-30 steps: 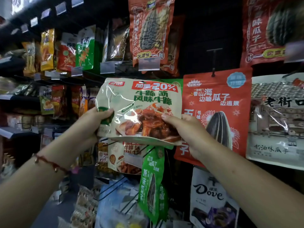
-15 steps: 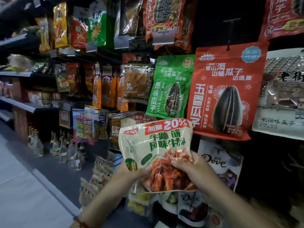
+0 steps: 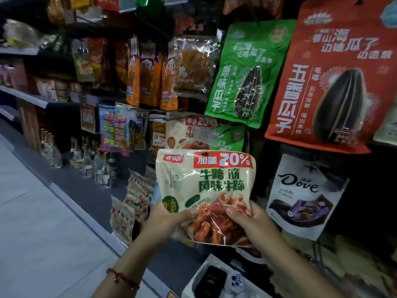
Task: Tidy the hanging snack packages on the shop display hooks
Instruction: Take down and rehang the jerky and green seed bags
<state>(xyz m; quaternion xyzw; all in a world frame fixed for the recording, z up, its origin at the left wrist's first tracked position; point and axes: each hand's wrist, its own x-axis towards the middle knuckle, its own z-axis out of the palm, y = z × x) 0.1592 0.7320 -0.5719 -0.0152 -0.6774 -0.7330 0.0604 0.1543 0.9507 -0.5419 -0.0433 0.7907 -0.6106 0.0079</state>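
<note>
Head camera: a person holds a cream snack packet (image 3: 205,190), bannered "20%", upright in front of a shop's hook display. The left hand (image 3: 165,216) grips its lower left corner, thumb curled over the printed face; the right hand (image 3: 249,220) pinches the lower right, thumb pressed on the red food picture and the remaining fingers hidden behind the film. The packet hangs on no hook; it sits free in the air, just below a matching packet (image 3: 189,134) already hung on a lower peg, and a clear price tag crosses that one's front. To the right hang a green sunflower-seed bag (image 3: 247,72) and a larger red sunflower-seed bag (image 3: 330,78), with a white Dove pouch (image 3: 300,196) beneath them. A red cord bracelet (image 3: 122,276) circles the left wrist.

The step in hand looks to be rehanging the packet with its twin. To do it well, the hole at the top edge should be raised level with the peg's tip, the packet kept square and facing outward, then slid straight back behind the price tag. Gripping so low leaves the top floppy, so one hand would likely do better moved nearer the header
</note>
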